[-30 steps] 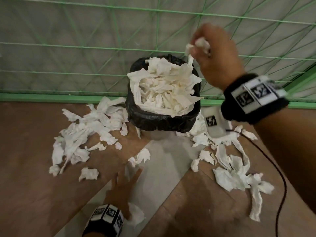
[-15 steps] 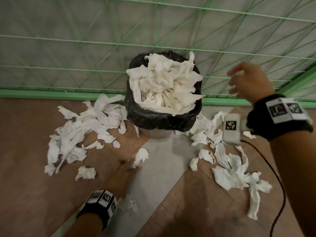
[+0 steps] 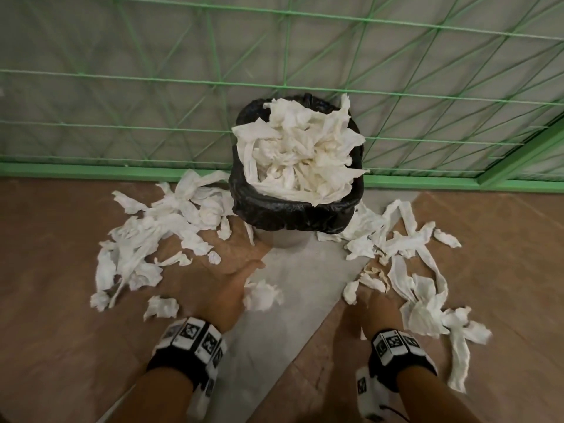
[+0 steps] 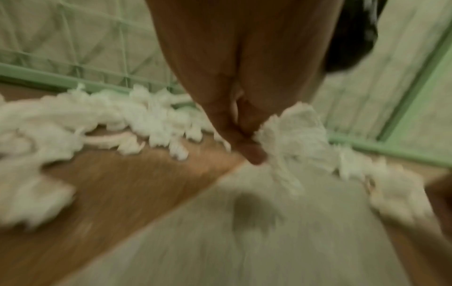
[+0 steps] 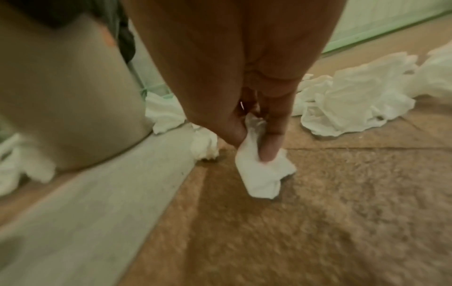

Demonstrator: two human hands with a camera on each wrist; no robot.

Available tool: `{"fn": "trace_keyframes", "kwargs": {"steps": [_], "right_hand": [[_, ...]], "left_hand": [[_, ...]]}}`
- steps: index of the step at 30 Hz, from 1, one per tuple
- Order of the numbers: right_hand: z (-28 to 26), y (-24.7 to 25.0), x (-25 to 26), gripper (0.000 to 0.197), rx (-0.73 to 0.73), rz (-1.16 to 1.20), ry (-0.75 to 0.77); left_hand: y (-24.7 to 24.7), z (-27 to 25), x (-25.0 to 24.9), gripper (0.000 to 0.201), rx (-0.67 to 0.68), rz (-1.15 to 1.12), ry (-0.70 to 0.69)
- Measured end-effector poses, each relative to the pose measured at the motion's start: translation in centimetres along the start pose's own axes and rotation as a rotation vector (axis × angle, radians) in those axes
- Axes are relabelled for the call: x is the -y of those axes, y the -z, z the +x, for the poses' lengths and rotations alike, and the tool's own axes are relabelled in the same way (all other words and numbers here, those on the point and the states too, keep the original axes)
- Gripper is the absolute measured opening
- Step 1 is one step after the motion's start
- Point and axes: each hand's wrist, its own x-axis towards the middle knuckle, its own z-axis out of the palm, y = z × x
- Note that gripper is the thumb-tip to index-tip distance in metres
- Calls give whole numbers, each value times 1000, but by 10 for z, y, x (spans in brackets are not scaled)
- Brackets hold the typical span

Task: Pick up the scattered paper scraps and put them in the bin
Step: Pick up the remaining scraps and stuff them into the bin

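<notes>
right grip (image 5: 234, 73): pinch on paper scrap (image 5: 261, 178); left grip (image 3: 219, 290): blurred, state unclear

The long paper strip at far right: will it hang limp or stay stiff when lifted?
Probably limp: the strip lies twisted and creased. Likely very light, looking tissue-thin. It may snag the crumpled scraps beside it.

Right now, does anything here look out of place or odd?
Yes. The bin is overfilled: paper heaps above its rim and hangs over the edge, so more may slide off. Loose scraps lie strewn on the floor left and right of it. The right hand pinches one scrap.
</notes>
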Motion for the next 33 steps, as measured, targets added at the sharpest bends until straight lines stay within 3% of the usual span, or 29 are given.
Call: {"fn": "trace_keyframes", "kwargs": {"steps": [2, 5, 9, 12, 14, 16, 19, 21, 23, 27, 30, 33], "right_hand": [[4, 7, -6, 18, -21, 132, -33], [12, 9, -16, 16, -97, 121, -24], [19, 24, -23, 33, -80, 162, -152], [23, 37, -22, 37, -127, 74, -146], [24, 55, -17, 31, -244, 85, -115], [29, 87, -6, 25, -363, 174, 4], [29, 160, 22, 20, -487, 572, 168], [6, 218, 53, 17, -567, 881, 360], [-26, 272, 86, 8, -581, 1016, 562], [-57, 330, 140, 7, -500, 781, 855], [-58, 331, 171, 21, -455, 416, 918], [-48, 311, 181, 34, -323, 75, 913]], "left_hand": [[25, 7, -11, 18, 129, -203, -47], [82, 20, -38, 20, 29, -364, -74], [167, 16, -88, 23, -301, -606, -61], [213, 26, -115, 33, -584, -696, -100], [230, 47, -125, 26, -647, -577, -164], [229, 71, -125, 19, -627, -351, -173], [203, 98, -120, 25, -494, -118, -124], [181, 109, -113, 17, -437, 8, -138], [164, 114, -107, 12, -435, 100, -193], [150, 103, -105, 18, -404, 311, -233], [153, 87, -102, 20, -401, 202, -209], [161, 71, -90, 21, -505, -53, -140]]}}
